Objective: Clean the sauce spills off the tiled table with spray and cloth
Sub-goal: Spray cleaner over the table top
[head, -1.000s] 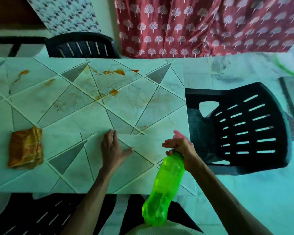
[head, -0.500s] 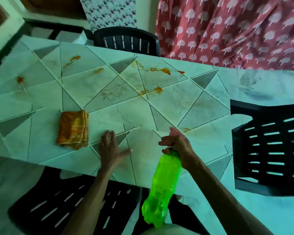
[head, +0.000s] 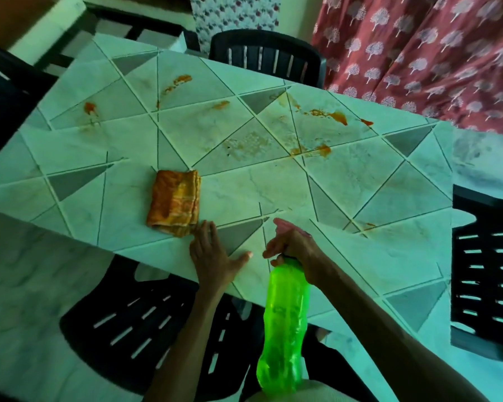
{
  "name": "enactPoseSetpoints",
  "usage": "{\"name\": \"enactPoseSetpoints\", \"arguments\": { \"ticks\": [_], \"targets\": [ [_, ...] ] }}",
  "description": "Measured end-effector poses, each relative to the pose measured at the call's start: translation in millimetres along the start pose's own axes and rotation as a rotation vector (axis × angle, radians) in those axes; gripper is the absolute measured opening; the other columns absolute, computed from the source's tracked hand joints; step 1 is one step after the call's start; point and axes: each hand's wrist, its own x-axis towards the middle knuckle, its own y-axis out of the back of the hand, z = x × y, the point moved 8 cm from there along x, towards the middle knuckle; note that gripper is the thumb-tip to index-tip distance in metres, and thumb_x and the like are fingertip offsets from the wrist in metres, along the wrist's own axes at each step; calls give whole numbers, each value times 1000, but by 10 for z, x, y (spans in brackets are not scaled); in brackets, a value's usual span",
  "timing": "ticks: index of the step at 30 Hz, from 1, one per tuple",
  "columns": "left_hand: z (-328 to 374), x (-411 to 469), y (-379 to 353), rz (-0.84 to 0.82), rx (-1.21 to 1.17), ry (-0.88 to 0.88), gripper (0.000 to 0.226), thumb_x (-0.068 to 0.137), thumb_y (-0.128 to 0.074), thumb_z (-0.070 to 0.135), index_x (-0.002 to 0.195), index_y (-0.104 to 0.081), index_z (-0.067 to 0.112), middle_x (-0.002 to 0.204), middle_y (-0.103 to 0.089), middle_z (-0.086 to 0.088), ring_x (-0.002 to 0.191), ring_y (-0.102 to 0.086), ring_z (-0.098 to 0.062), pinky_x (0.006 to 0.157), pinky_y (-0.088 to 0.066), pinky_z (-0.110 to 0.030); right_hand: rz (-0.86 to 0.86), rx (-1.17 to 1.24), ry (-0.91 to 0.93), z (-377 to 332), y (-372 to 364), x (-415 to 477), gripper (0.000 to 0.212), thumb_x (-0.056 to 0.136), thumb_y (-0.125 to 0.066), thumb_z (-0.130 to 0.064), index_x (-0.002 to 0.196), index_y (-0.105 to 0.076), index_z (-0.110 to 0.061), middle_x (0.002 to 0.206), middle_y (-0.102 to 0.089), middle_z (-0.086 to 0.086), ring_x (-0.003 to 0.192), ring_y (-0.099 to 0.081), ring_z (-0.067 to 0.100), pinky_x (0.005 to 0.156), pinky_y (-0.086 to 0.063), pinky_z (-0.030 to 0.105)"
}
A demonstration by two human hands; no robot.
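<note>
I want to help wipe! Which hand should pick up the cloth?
Probably left. The left hand lies flat beside the folded orange cloth; the right hand grips the green spray bottle.

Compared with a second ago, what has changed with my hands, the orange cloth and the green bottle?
Both hands have shifted left along the tiled table: the left hand, flat on the tiles, now has its fingertips at the near corner of the folded orange cloth, not gripping it. Unchanged: the right hand grips the top of the green plastic bottle; the sauce spills remain unwiped.
</note>
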Motion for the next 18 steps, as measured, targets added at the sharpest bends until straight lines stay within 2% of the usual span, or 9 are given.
{"name": "enactPoseSetpoints", "arguments": {
  "ticks": [3, 5, 8, 11, 14, 15, 18],
  "targets": [
    [-126, -113, 45, 40, -9, 58, 126, 60, -44, 88, 149, -32, 0, 155, -31, -20, 141, -30, -40, 109, -29, -57, -124, -53, 20, 89, -121, -63, 49, 82, -61, -2, 127, -60, -22, 106, -73, 23, 79, -69, 26, 60, -59, 32],
    [-210, -186, 57, 37, -27, 98, 130, 60, -41, 92, 152, -27, 1, 157, -27, -19, 143, -25, -41, 112, -25, -56, -132, -67, 21, 166, -124, -56, 35, 95, -54, -8, 126, -61, -23, 100, -70, 29, 73, -71, 23, 57, -57, 31],
    [-386, -304, 82, 42, -45, 143, 134, 58, -37, 96, 154, -22, 2, 159, -23, -19, 145, -20, -40, 114, -22, -54, -143, -126, 13, 277, -141, -33, 39, 99, -48, -5, 135, -57, -15, 90, -67, 27, 70, -71, 26, 56, -57, 31],
    [-502, -377, 101, 20, -67, 184, 137, 54, -40, 95, 155, -18, 4, 160, -20, -19, 147, -16, -38, 116, -20, -54, -262, -203, 40, 285, -204, -78, 35, 102, -45, -2, 135, -54, -1, 104, -70, 17, 84, -72, 17, 69, -62, 36],
    [-576, -443, 152, 27, -68, 196, 139, 51, -42, 94, 155, -19, 4, 160, -22, -19, 147, -18, -40, 116, -20, -55, -317, -236, 38, 299, -297, -60, 33, 100, -47, 1, 132, -54, 5, 123, -64, 26, 87, -73, 11, 71, -63, 35],
    [-594, -463, 164, 26, -67, 196, 139, 51, -42, 94, 155, -19, 4, 160, -22, -19, 147, -18, -39, 116, -20, -55, -309, -258, 27, 318, -336, -46, 33, 98, -47, 2, 130, -55, 4, 122, -64, 28, 85, -73, 13, 67, -62, 32],
    [-659, -513, 172, 35, -69, 183, 140, 53, -38, 98, 154, -21, 3, 160, -23, -18, 147, -19, -38, 116, -22, -56, -309, -311, -16, 427, -483, -12, 44, 95, -45, 2, 137, -54, -7, 98, -67, 29, 72, -71, 23, 57, -58, 31]
  ]
}}
